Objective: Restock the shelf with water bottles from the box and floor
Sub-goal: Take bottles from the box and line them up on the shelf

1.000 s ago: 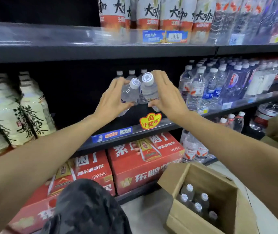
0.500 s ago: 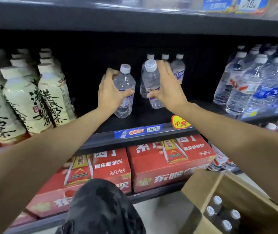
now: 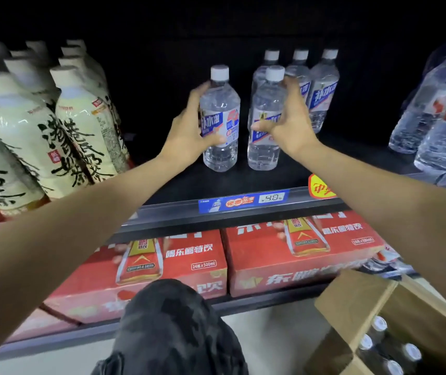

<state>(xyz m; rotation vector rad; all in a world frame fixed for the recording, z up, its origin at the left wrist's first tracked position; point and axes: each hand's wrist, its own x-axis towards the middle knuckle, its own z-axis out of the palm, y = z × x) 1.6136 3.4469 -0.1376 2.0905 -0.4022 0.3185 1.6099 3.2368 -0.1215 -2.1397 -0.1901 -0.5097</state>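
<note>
We observe the left hand (image 3: 186, 133) grasping a water bottle (image 3: 220, 123) standing upright on the shelf (image 3: 216, 182). The right hand (image 3: 286, 123) curls around a second bottle (image 3: 265, 125) beside it; firm contact appears likely but is unclear. Three bottles (image 3: 322, 87) stand behind the right hand. The box (image 3: 378, 307) sits below the right forearm.
</note>
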